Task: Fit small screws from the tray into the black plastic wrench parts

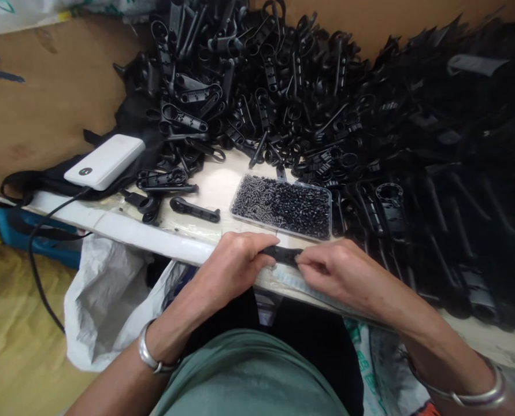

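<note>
Between my two hands, over the table's front edge, lies a black plastic handle-like part (282, 254). My left hand (240, 260) grips its left end with thumb and fingers. At the other end, the fingers of my right hand (329, 268) are pinched closed against the part; whether they also hold some small piece is hidden. Just beyond my hands stands a clear plastic box (278, 228) with small metal pieces on its left side and small black pieces on its right. A similar long black part (195, 209) rests on the table left of the box.
A large heap of black plastic parts (257, 86) covers the back, with more piled at right (456, 190). A white power bank (105, 160) with a black cable (32, 254) sits on dark cloth at left. A white sack (105, 300) hangs below the table edge.
</note>
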The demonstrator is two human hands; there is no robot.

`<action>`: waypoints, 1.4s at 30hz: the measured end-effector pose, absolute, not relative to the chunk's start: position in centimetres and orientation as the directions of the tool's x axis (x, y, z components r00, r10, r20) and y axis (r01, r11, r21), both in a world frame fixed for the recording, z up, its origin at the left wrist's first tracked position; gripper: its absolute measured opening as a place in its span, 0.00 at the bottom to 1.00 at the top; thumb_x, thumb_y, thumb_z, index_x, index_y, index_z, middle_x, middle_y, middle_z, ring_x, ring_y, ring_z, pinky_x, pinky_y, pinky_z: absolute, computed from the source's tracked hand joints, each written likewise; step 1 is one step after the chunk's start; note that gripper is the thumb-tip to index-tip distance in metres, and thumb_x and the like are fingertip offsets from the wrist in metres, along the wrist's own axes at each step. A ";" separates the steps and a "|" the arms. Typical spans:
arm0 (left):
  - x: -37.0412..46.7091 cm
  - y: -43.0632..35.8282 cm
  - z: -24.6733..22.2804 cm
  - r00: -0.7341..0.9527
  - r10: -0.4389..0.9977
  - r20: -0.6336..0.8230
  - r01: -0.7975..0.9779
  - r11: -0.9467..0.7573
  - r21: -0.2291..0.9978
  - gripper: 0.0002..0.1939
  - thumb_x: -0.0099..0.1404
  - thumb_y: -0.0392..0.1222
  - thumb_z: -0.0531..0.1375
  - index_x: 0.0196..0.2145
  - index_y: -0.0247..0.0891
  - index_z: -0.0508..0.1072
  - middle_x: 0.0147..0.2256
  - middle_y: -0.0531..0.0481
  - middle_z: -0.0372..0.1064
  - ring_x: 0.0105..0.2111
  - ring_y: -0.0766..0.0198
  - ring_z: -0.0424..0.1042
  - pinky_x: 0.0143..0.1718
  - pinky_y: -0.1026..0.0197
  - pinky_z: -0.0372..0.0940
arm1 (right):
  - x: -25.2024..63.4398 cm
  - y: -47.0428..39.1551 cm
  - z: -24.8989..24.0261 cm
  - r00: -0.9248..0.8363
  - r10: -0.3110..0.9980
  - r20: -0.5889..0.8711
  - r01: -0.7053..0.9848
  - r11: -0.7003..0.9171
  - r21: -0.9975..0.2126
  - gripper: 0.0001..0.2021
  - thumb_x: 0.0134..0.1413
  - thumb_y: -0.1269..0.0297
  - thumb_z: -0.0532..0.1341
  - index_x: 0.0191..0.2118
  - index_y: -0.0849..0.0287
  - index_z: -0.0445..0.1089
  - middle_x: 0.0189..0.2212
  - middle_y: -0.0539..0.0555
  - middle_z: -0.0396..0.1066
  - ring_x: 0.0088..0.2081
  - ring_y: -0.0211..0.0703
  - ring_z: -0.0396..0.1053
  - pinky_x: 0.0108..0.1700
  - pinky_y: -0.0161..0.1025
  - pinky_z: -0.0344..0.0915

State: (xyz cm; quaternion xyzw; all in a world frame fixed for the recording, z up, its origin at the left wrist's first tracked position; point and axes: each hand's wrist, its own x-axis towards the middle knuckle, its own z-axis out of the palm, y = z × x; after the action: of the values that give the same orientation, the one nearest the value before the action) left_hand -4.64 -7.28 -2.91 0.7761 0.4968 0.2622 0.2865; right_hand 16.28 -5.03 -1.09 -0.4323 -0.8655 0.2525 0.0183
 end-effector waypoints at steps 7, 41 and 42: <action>-4.4 -7.5 -2.9 0.379 0.921 0.090 0.625 -0.327 0.708 0.08 0.62 0.30 0.60 0.38 0.38 0.75 0.33 0.53 0.75 0.34 0.64 0.73 0.35 0.65 0.62 | 18.0 -5.5 -0.3 -0.528 0.838 -0.137 0.715 0.351 -0.604 0.10 0.58 0.64 0.56 0.33 0.55 0.76 0.26 0.47 0.73 0.26 0.37 0.67 0.29 0.33 0.59; -2.7 0.1 -0.5 0.558 0.825 0.090 0.791 -0.562 0.241 0.12 0.62 0.30 0.54 0.25 0.35 0.73 0.26 0.45 0.71 0.31 0.58 0.69 0.35 0.58 0.58 | 15.0 -0.8 -0.8 -0.493 0.870 -0.011 0.869 0.492 -0.044 0.08 0.62 0.68 0.51 0.34 0.56 0.66 0.30 0.51 0.68 0.26 0.38 0.64 0.26 0.37 0.47; -2.8 0.0 -0.4 0.552 0.827 0.104 0.783 -0.557 0.275 0.11 0.63 0.30 0.54 0.26 0.35 0.73 0.27 0.46 0.71 0.32 0.58 0.69 0.35 0.58 0.59 | 15.1 -0.8 -0.8 -0.498 0.867 -0.009 0.866 0.497 -0.046 0.08 0.62 0.69 0.51 0.35 0.56 0.66 0.30 0.51 0.68 0.26 0.38 0.63 0.26 0.37 0.47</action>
State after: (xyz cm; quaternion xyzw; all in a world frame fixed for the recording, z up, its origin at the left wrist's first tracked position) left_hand -2.81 -0.03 -0.40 0.8754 0.4599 0.1112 0.0988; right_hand 15.07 -0.81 -0.81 -0.5009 -0.8652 0.0221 0.0076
